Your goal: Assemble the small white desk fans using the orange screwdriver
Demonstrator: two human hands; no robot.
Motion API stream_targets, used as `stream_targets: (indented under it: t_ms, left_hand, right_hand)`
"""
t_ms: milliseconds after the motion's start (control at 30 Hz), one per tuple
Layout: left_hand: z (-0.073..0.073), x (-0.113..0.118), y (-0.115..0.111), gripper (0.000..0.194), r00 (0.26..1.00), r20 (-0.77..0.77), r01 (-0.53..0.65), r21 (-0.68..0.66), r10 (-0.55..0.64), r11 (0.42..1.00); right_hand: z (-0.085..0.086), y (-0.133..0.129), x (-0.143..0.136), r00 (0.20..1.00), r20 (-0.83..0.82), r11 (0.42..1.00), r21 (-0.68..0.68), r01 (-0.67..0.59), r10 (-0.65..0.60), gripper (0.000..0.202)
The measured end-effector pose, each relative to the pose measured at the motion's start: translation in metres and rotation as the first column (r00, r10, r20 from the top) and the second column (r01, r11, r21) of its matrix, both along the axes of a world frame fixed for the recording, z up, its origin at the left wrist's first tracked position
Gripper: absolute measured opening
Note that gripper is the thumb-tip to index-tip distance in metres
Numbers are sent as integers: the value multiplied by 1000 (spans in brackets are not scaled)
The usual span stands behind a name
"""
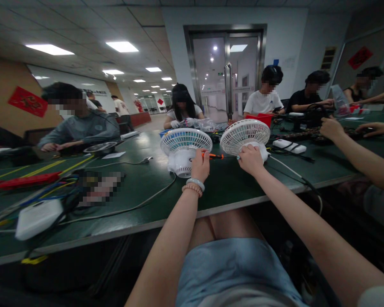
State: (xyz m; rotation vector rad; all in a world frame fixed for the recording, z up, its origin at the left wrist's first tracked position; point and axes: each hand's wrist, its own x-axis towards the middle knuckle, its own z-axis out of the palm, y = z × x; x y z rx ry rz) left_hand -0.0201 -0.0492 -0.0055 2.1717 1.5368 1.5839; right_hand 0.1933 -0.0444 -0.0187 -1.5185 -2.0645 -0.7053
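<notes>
Screwdriver with the orange handle: where is it?

Near the frame's centre, between one white desk fan left of centre and a second white desk fan right of it.

Which hand is nearer?

The left hand; its fingers are closed round the handle, in front of the first fan.

And its long axis?

Nearly level across the frame, the thin shaft pointing rightward to the right hand.

How is that one?

Fingers bent over the second fan's base. Whether it grips or merely rests, or touches the shaft, I cannot tell.
</notes>
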Motion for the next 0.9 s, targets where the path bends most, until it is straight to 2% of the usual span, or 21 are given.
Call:
stream_targets:
  t_ms: [367,900]
  left_hand:
    - [-9,-2,8,24,988,125,98,-49,-91,994]
    - [-2,-3,-1,29,998,45,39,-74,-36,996]
  right_hand:
    - [-1,1,1,1000,-8,1000,10,-8,8,27]
    - [0,1,0,999,-22,1000,10,-23,23,25]
